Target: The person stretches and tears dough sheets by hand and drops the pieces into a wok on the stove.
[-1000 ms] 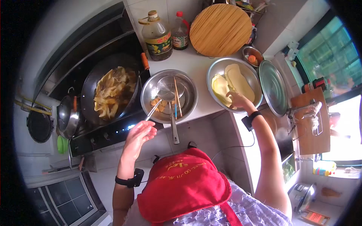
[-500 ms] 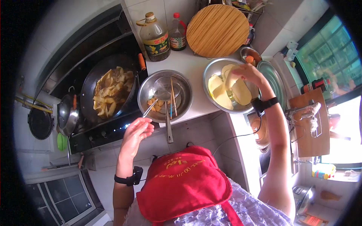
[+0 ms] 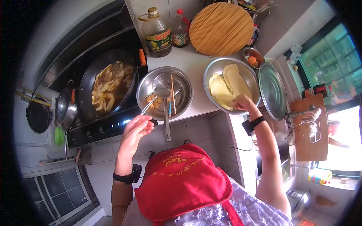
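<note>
My left hand (image 3: 136, 130) is closed on a thin metal utensil (image 3: 148, 105) whose far end reaches into a steel bowl (image 3: 184, 107). That bowl also holds a strainer (image 3: 162, 84), a pair of chopsticks (image 3: 173, 94) and small orange-brown pieces (image 3: 155, 102). At the right, my right hand (image 3: 243, 102) is over the near rim of a larger steel bowl (image 3: 208, 69), its fingers pinched at the lower edge of flat pale yellow dough sheets (image 3: 235, 81).
On the stove at left, a wok (image 3: 88, 81) holds brown-yellow pieces in liquid. Behind the bowls stand an oil jug (image 3: 158, 37), a red-capped bottle (image 3: 180, 30) and a round wooden board (image 3: 221, 28). A metal lid (image 3: 272, 90) and small bowl (image 3: 247, 51) sit right.
My right hand has come down from the upper part of the large bowl to its near edge. The dough sheets lie differently. My left hand has barely moved.
</note>
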A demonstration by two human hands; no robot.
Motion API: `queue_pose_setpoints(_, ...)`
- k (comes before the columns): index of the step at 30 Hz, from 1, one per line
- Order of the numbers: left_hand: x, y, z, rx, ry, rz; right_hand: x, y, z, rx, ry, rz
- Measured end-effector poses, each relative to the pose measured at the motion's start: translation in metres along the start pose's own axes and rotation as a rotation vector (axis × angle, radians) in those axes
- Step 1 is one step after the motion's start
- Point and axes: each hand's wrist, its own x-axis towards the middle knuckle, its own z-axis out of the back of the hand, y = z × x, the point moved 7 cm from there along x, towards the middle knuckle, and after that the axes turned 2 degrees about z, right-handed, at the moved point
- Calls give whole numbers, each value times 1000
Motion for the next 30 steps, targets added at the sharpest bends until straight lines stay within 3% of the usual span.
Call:
queue_pose_setpoints(2, 1, 1, -2, 11, 2, 10, -1, 0, 0, -323, -69, -33)
queue_pose_setpoints(11, 3, 0, -12, 23, 13, 21, 10, 14, -29, -798, 96, -158)
queue_pose_setpoints(13, 4, -2, -10, 25, 17, 19, 71, 24, -15, -757, 296, 476)
queue_pose_setpoints(16, 4, -2, -8, 16, 24, 16, 11, 95, -19, -275, 86, 321)
queue_pose_setpoints(18, 4, -2, -6, 15, 36, 14, -32, 147, -32, -188, -36, 397)
queue_pose_setpoints(23, -2, -4, 1, 8, 15, 6, -76, 210, -35, -1, -28, 566)
queue_pose_setpoints(27, -9, 2, 15, -25, -13, -1, -84, 172, -28, 46, -163, 383)
queue_pose_setpoints(30, -12, 11, 26, -51, -35, -13, -23, 78, -19, -22, 89, 314)
